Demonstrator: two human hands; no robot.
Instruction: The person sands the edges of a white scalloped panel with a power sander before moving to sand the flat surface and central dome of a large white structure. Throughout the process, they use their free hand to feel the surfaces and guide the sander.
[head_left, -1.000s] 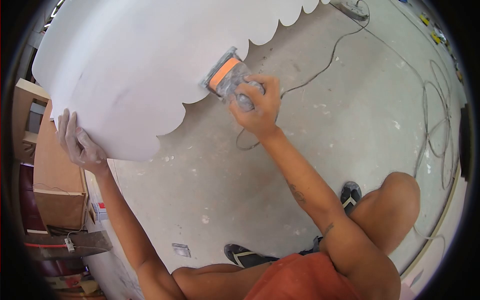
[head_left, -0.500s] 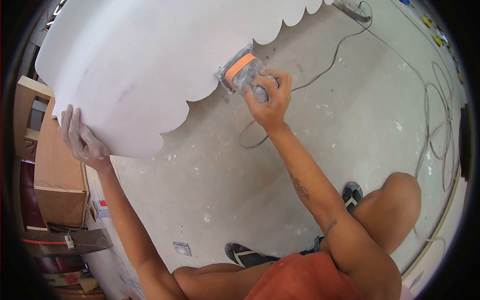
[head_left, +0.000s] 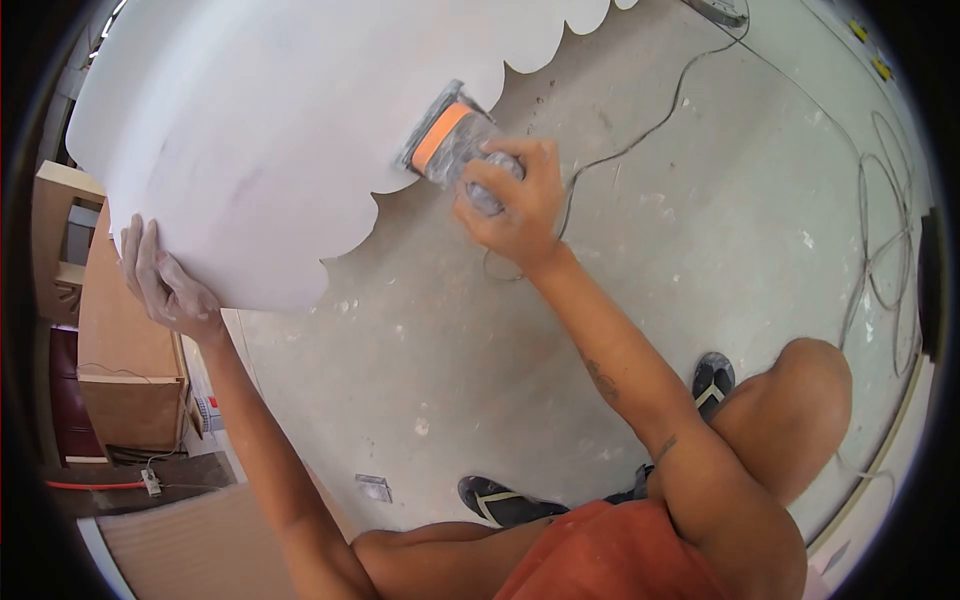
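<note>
A large white panel (head_left: 290, 130) with a scalloped edge fills the upper left. My right hand (head_left: 515, 200) is wrapped round the dusty grip of an orange-banded power sander (head_left: 450, 140), whose pad lies against the panel near its scalloped edge. Dust coats the fingers of my left hand (head_left: 170, 285), which rest slightly spread on the panel's lower left edge; the thumb lies on its face. Beneath the panel is a grey, dust-spotted floor (head_left: 450, 350).
A dark cable (head_left: 650, 130) runs across the floor, with loose loops (head_left: 880, 230) at the right. Wooden furniture (head_left: 125, 350) stands at the left, near a red cable (head_left: 95, 485). A small square pad (head_left: 374, 488) lies near my sandalled foot (head_left: 500, 500).
My right hand and the sander have moved left, further onto the panel. My left hand stays at the panel's edge. The view has shifted slightly.
</note>
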